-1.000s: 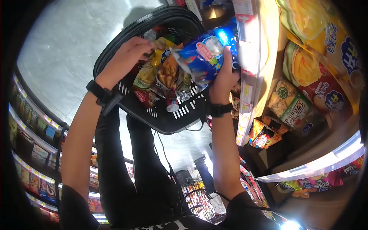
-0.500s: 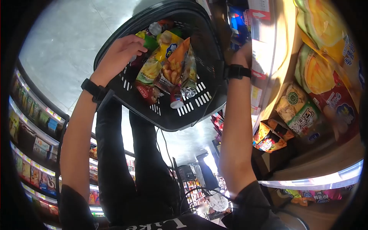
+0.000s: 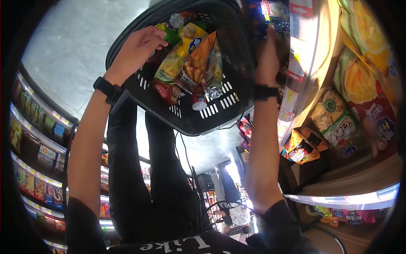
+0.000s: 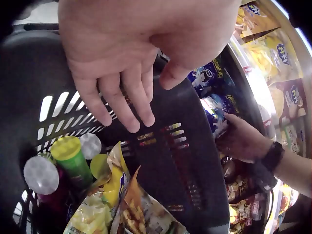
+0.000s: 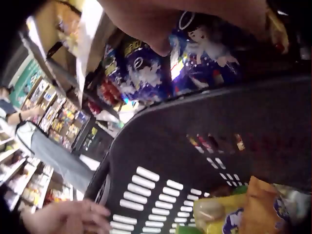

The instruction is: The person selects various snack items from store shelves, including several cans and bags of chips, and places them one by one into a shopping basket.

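One second ago I see the right hand (image 3: pixel 267 59) hold a shiny blue plastic snack bag over the right side of the black plastic basket with slots (image 3: pixel 235 55). Now that hand is past the basket's right rim, over at the shelf with its clear price strip (image 3: pixel 311 38). A shiny blue bag (image 4: pixel 213 111) is there with it, near more blue bags. I can't tell if it is the same one.

The thumb lies against this bag, but the other fingers are hidden, so I can't tell if the hand grips it or only touches it. I think this means the blue bag is being put back, or swapped.

The left hand (image 3: pixel 137 48) hangs over the left side of the basket, its fingers loose, with nothing in them. It has hardly moved. Under it and to its right, the yellow chip bag (image 3: pixel 185 48), the orange-topped bag with fries on it (image 3: pixel 198 63) and the green tube with a yellow lid (image 4: pixel 75 158) lie in the basket, and I see no blue bag among them.
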`<state>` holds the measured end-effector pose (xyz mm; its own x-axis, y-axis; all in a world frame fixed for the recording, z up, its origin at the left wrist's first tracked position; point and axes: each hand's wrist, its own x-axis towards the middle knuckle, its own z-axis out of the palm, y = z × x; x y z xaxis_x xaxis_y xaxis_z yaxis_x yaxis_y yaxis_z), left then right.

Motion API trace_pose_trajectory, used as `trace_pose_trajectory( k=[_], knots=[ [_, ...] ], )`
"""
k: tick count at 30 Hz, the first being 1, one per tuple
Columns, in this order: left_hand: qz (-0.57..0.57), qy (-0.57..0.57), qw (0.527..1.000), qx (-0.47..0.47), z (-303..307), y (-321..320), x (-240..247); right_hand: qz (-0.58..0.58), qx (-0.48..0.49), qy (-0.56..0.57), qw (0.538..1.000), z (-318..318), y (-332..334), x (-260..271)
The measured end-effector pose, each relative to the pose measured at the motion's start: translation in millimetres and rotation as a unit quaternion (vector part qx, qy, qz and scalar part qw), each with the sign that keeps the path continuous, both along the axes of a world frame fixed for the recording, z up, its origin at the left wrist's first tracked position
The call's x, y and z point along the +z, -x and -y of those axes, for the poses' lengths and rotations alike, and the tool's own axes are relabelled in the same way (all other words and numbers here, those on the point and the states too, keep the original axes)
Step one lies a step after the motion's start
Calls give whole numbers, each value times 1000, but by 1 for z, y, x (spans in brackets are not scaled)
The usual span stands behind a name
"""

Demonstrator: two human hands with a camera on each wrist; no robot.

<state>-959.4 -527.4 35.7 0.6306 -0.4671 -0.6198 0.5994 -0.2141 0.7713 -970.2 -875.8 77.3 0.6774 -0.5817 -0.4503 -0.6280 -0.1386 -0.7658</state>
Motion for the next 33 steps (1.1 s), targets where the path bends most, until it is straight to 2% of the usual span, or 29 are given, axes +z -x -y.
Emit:
trace_pose_trajectory(
  k=[3,5,8,10,12,14,15,16,20,23,25,26,27,29,31,33],
  knots=[
    [-8,0,1000,7,2,0,2,104,27,250,962,-52,41,19],
    [-1,8,1000,14,1,1,3,104,180,313,927,-61,86,14],
    [19,21,999,25,1,4,1,8,324,278,904,-68,146,-20],
    [11,22,999,36,2,5,2,-108,289,366,878,-72,189,-51],
    [13,24,998,52,4,5,5,-201,235,304,901,-68,208,-72],
    [-3,6,998,68,3,9,9,-267,161,80,947,-55,216,-82],
    [-19,-12,997,74,3,12,12,-160,202,91,962,-51,224,-89],
    [-35,-26,996,78,4,16,14,-169,186,93,963,-50,228,-85],
    [-27,-5,998,49,-11,48,12,-171,138,171,961,-69,239,-46],
    [-91,4,996,10,-17,68,32,-159,116,170,966,-95,231,13],
    [-159,93,983,6,-17,84,44,-163,106,156,968,-118,223,54],
    [-244,42,969,13,2,96,70,-80,139,167,973,-142,222,85],
    [-261,76,962,0,7,103,76,-62,146,150,976,-153,221,98],
    [-289,149,945,25,12,127,72,-55,184,189,963,-176,212,122],
    [-317,254,899,165,27,140,86,-15,236,206,950,-187,218,121],
    [-327,282,871,235,31,141,103,-3,285,220,933,-195,222,129]
  ],
)
